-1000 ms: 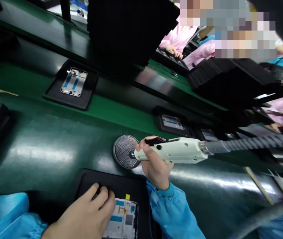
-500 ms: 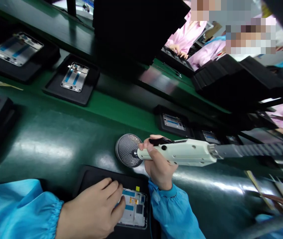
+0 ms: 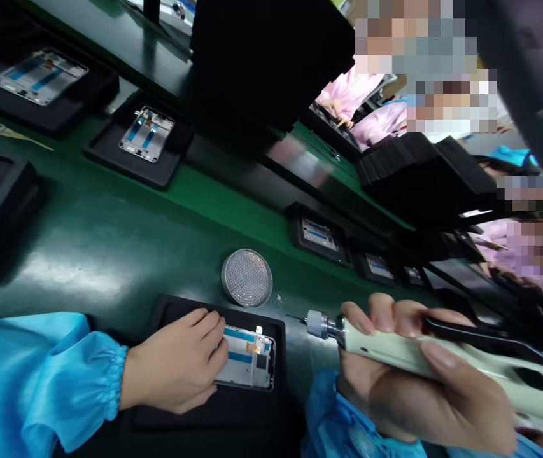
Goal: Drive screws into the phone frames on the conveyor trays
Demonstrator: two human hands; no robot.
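Observation:
My right hand [image 3: 419, 369] is wrapped round a pale electric screwdriver [image 3: 386, 343], thumb along its side. Its thin bit points left, level with the phone tray's upper right corner and apart from it. A phone frame [image 3: 245, 357], silver with blue strips and an orange flex cable, lies in a black foam tray [image 3: 271, 413]. My left hand [image 3: 178, 362] closes over the frame's left end, fingers curled, hiding that part. Beyond the tray stands a round dish [image 3: 247, 278] with a dimpled surface; tiny screws seem to lie in it, and a few small bits [image 3: 278, 298] lie beside it.
Across the green bench [image 3: 123, 235], more black trays with phone frames stand in a row, such as one frame [image 3: 147, 135] at upper left and another [image 3: 319, 234] at right. A tall black stack [image 3: 261, 57] rises behind. People in pink work opposite.
My right hand has drawn the screwdriver away from the dish, to the right and nearer the camera. My left hand stays on the phone frame. The view has shifted slightly.

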